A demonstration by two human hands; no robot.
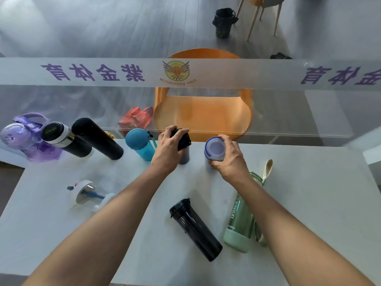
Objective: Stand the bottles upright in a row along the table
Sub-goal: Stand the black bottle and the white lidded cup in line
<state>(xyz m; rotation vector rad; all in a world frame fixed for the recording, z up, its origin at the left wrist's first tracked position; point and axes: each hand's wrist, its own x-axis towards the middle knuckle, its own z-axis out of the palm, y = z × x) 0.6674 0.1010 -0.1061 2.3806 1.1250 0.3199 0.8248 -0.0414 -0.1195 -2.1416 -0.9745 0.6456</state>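
Along the far edge of the white table (309, 203) stand a purple bottle (22, 139), a black flask with a silver band (61, 139), a tall black flask (97, 139) and a blue bottle (139, 144). My left hand (169, 149) grips a grey bottle with a black lid (183, 149), upright beside the blue one. My right hand (228, 155) holds a clear bottle with a blue-rimmed lid (214, 148), upright to its right. Lying flat nearer me are a clear bottle (90, 194), a dark bottle (195, 228) and a green bottle (240, 219).
A glass partition with a printed white band (123, 72) rises just behind the table's far edge. Beyond it are an orange chair (203, 112), a red bag (136, 118) and a black bin (223, 22) on the floor.
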